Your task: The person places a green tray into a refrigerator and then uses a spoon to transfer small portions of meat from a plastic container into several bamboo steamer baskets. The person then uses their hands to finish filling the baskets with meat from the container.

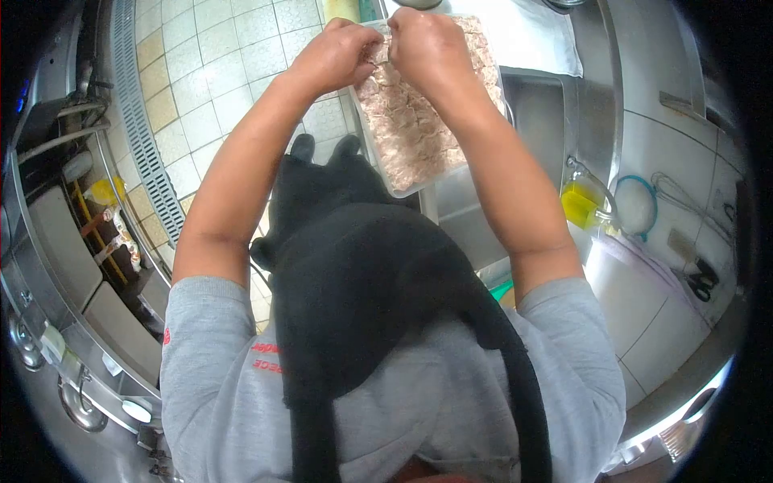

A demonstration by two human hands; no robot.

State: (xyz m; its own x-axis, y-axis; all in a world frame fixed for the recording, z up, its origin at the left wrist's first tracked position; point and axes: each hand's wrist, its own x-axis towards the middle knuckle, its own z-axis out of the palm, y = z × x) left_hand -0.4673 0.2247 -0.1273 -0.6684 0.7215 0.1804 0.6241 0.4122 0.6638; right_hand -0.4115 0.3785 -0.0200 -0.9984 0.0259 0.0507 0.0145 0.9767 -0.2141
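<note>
A clear plastic tray point(385, 165) full of pale pink minced or sliced meat point(411, 129) rests on the edge of a steel counter at the top middle. My left hand point(330, 56) and my right hand point(431, 44) meet at the tray's far end, fingers pinched on a bit of the meat between them. Both forearms reach forward over a black apron point(354, 266) and a grey shirt.
A steel sink point(547, 105) lies right of the tray, with a yellow bottle point(581, 205) and a round strainer point(636, 205) beyond it. A white cloth point(531, 32) lies behind. The tiled floor with a drain grate point(141, 121) is on the left, next to steel shelving point(72, 241).
</note>
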